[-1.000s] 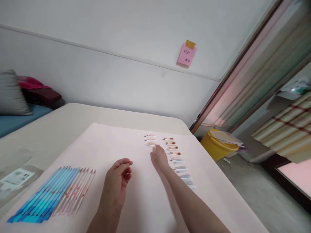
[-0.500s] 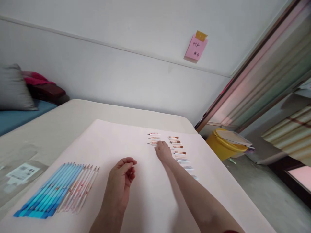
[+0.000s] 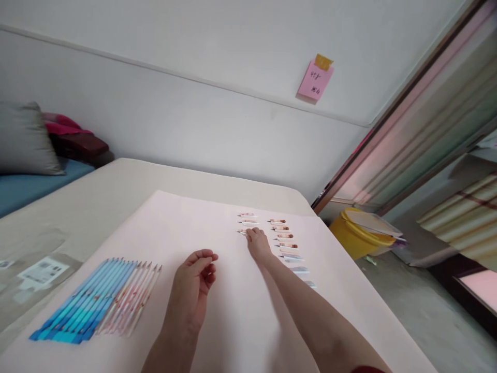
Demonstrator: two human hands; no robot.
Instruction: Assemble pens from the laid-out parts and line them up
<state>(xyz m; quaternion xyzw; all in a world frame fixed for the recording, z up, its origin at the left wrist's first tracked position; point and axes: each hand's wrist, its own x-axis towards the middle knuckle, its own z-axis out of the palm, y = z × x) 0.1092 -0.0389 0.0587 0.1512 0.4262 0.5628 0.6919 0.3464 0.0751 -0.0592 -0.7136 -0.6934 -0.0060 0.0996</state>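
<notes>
My right hand [image 3: 259,245] reaches across the white sheet with its fingers closed over the right end of a short, pale pen [image 3: 242,232] with a dark tip. That pen lies lowest in a small column, below another white pen [image 3: 248,222] and a pink-patterned pen [image 3: 246,214]. To its right runs a second column with brown-topped pens [image 3: 285,236] and grey-blue pens [image 3: 293,257], partly behind my forearm. Over the middle of the sheet my left hand [image 3: 196,277] hovers, fingers curled in and nothing visible in them. Left of it lie blue pencils [image 3: 83,300] and pink-and-white patterned pencils [image 3: 130,300], side by side.
The white sheet [image 3: 186,223] covers part of a pale table [image 3: 128,181] against a wall. Clear plastic packaging with a label [image 3: 43,273] lies at the left. A yellow bin [image 3: 351,233] stands right of the table. A pink note [image 3: 315,80] is taped to the wall.
The fingers of my right hand have shifted slightly down on the pen, which now lies a little more tilted. My left hand has hardly moved. The view has shifted slightly.
</notes>
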